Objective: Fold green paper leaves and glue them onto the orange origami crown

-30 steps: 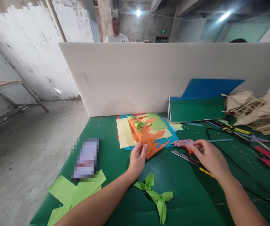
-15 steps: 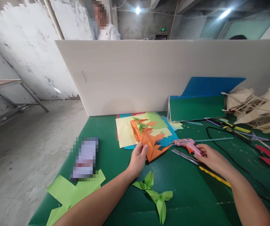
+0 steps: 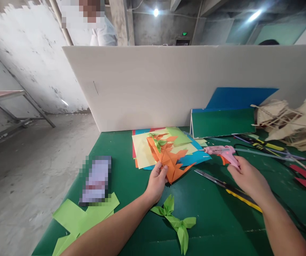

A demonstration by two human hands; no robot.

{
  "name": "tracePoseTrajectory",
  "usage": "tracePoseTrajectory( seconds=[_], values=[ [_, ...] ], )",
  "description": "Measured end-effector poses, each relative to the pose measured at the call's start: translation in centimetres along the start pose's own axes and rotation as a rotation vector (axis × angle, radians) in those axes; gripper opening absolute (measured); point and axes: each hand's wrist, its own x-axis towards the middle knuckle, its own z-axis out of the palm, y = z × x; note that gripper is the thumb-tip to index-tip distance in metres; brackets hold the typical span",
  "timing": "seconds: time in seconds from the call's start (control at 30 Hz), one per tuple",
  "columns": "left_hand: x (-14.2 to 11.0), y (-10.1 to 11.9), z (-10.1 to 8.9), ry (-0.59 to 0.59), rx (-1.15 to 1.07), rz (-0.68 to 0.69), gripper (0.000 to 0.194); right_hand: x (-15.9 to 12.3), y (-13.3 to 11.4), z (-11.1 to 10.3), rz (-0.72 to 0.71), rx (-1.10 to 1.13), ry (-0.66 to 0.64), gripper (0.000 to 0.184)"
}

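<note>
My left hand (image 3: 156, 181) pinches the near corner of an orange folded paper piece (image 3: 168, 158) with a small green paper sprig on top; it rests on a pile of coloured sheets (image 3: 142, 151). My right hand (image 3: 246, 177) grips the handle of a pink glue gun (image 3: 220, 152), lifted off the green table (image 3: 121, 142), nozzle pointing left toward the orange piece. A green folded paper shape (image 3: 176, 220) lies near my left forearm.
A steel ruler with a yellow-handled tool (image 3: 227, 186) lies under my right wrist. Green paper scraps (image 3: 80, 217) and a blurred flat object (image 3: 96, 179) sit left. A white board (image 3: 195, 81) walls the back; blue and green cards (image 3: 222, 121), wooden sticks (image 3: 288, 122), cables right. A person stands behind.
My right hand has closed on the pink glue gun and raised it up and to the right off the table. The left hand keeps its hold. The person behind moved left.
</note>
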Motion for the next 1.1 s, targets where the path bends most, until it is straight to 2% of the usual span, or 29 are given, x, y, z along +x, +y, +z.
tracePoseTrajectory(
  seconds=[0.1,0.2,0.33,0.53,0.67,0.9,1.1],
  values=[
    [0.0,-0.1,-0.1,0.016,0.010,0.009,0.038,-0.3,-0.8,-0.4,0.060,0.055,0.069,0.039],
    [0.1,-0.2,0.0,0.000,0.019,0.001,0.038,-0.5,-1.6,-0.2,0.042,0.196,0.155,0.043],
    [0.1,0.0,0.2,-0.024,-0.014,-0.014,0.039,-1.4,-3.5,0.7,-0.056,0.382,0.097,0.047],
    [0.0,0.1,0.2,-0.028,-0.046,-0.037,0.045,-3.5,-7.7,1.7,-0.218,0.232,0.074,0.040],
    [0.0,0.1,0.1,-0.043,-0.053,-0.037,0.049,-4.1,-9.3,2.2,-0.244,0.157,0.140,0.042],
    [-0.1,0.2,0.3,-0.033,-0.038,-0.039,0.052,-3.8,-9.3,3.8,-0.479,-0.086,0.369,0.041],
    [0.0,0.1,0.3,-0.041,-0.005,-0.040,0.051,-3.5,-9.0,4.1,-0.540,-0.159,0.429,0.039]
  ],
)
